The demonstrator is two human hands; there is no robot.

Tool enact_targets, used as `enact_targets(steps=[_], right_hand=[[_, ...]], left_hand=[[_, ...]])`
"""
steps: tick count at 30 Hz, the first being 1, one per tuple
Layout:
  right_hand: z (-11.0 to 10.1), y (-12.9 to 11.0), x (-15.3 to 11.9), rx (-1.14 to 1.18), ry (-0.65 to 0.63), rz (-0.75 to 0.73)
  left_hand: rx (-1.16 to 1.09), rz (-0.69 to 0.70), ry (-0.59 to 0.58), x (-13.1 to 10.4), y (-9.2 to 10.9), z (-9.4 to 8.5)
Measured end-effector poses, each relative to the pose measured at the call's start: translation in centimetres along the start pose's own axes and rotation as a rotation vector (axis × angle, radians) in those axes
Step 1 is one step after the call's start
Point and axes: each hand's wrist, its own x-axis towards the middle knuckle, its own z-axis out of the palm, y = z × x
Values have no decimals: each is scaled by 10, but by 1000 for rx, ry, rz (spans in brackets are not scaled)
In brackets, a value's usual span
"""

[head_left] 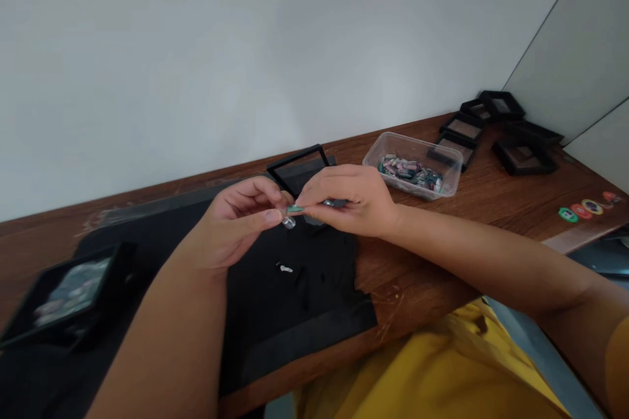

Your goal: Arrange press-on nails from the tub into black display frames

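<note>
My left hand (248, 219) and my right hand (351, 201) meet above a black mat (265, 314). Between the fingertips of my right hand is a small green piece (295, 208), its left end close to my left fingertips. A small clear, shiny piece (289, 222) is pinched at the thumb of my left hand. Behind the hands stands a black frame (298, 167), partly hidden by my right hand. A small white piece (285, 269) lies on the mat below them.
A clear plastic box (449, 173) of small coloured pieces stands right of the hands. Several black frames (525, 157) lie at the back right. A black case (73, 294) with pale pieces is at the left. Round stickers (581, 211) mark the table's (511, 200) right side.
</note>
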Motion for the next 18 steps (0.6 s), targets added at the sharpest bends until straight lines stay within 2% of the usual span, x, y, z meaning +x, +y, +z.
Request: enact_targets(steps=[12, 18], right_hand=[[2, -4, 0, -1, 26, 35], [-2, -7, 2, -19, 14, 127]], left_hand=[[-47, -35, 40, -1, 0, -2], [12, 3, 19, 0, -1, 0]])
